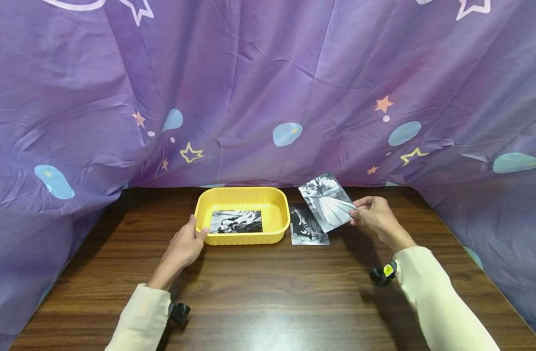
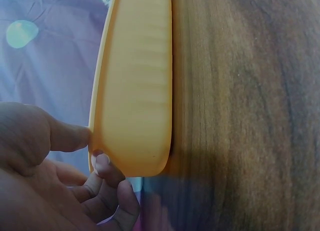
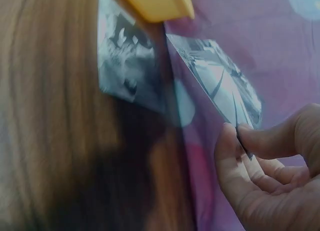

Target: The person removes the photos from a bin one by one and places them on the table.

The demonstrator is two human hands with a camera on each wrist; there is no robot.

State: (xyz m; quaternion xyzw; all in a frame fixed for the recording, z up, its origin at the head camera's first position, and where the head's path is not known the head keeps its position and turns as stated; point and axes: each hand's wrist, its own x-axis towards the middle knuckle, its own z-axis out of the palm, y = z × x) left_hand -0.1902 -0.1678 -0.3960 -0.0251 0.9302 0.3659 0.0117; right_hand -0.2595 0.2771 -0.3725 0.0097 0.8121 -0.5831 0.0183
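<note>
A yellow plastic tray (image 1: 274,214) stands near the far edge of the table, with a black-and-white photo (image 1: 236,222) lying in it. My left hand (image 1: 186,245) pinches the tray's left rim, thumb over the near corner; in the left wrist view the fingers curl under the rim of the tray (image 2: 132,86). Between thumb and fingers, my right hand (image 1: 375,218) holds another black-and-white photo (image 1: 327,202) by its right corner, tilted and raised over the table. Partly hidden below it, a further photo (image 1: 309,234) lies flat right of the tray.
The brown wood-grain table (image 1: 268,292) ends just behind the tray. A purple cloth (image 1: 233,97) with stars and blue shapes hangs behind and at both sides. Each wrist wears a small dark device, such as the right one (image 1: 382,275).
</note>
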